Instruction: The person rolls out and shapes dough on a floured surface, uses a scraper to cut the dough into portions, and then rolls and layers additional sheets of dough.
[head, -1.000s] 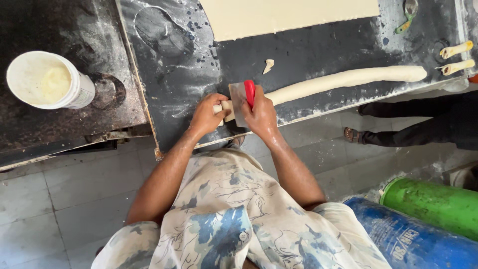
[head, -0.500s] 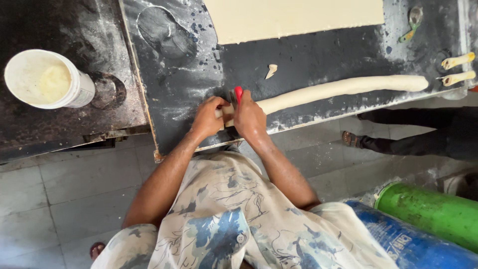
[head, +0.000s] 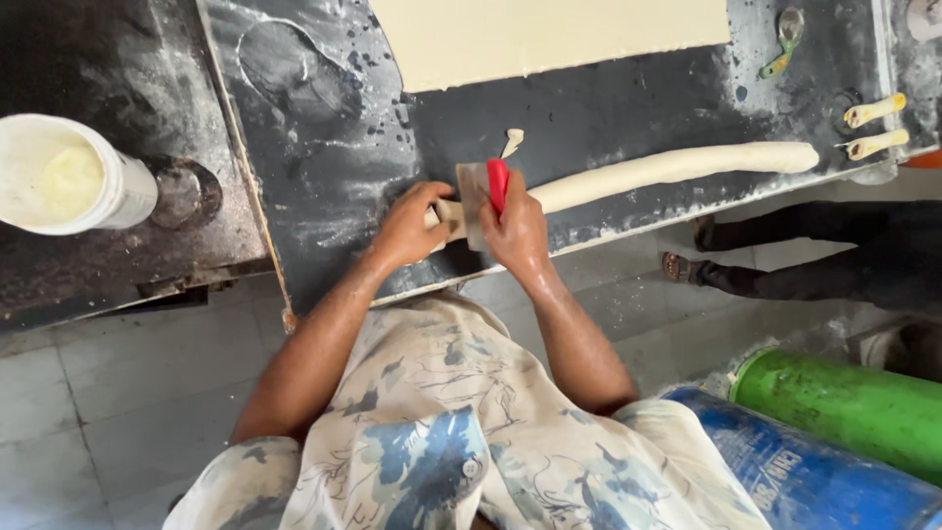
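Note:
A long pale dough rope lies across the dark floured worktop. My right hand grips a metal scraper with a red handle, its blade standing at the rope's left end. My left hand holds the short end piece of dough just left of the blade. A small dough scrap lies a little beyond the scraper.
A flat sheet of pale dough covers the far part of the top. A white tub stands at left. Two short dough sticks and a spoon lie far right. Another person's legs, a green cylinder and a blue one are at right.
Both hands stayed at the rope's left end with the scraper held upright. The view shifted slightly, and the hands now sit closer together on the end piece.

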